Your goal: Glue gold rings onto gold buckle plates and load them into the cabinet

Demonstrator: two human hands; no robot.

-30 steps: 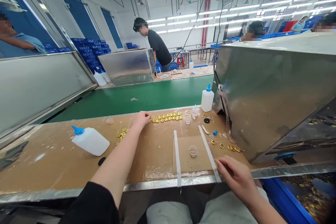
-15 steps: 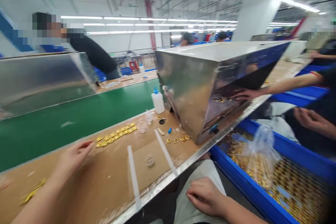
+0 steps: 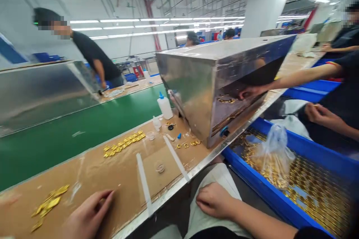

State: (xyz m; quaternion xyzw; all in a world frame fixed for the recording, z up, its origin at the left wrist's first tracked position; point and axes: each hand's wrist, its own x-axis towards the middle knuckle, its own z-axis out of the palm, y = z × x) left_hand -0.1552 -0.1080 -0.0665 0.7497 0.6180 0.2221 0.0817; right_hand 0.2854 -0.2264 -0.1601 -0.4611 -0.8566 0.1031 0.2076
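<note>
Brown desk [image 3: 112, 173] borders a green belt [image 3: 56, 145]. Loose gold pieces [image 3: 52, 204] lie at ten o'clock from the nearer, left hand [image 3: 88, 213]; pile axis: seven to one o'clock. Left grip: partly curled, contents indeterminable. Right hand [image 3: 214, 199]: curled over the thigh [image 3: 215, 176], contents hidden.

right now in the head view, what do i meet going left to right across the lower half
Loose gold pieces → left hand → left white strip → small clear cup → right hand → clear plastic bag.

Factory workshop: green conveyor belt [image 3: 84, 134], workbench [image 3: 120, 175], blue parts bin [image 3: 269, 198]
</note>
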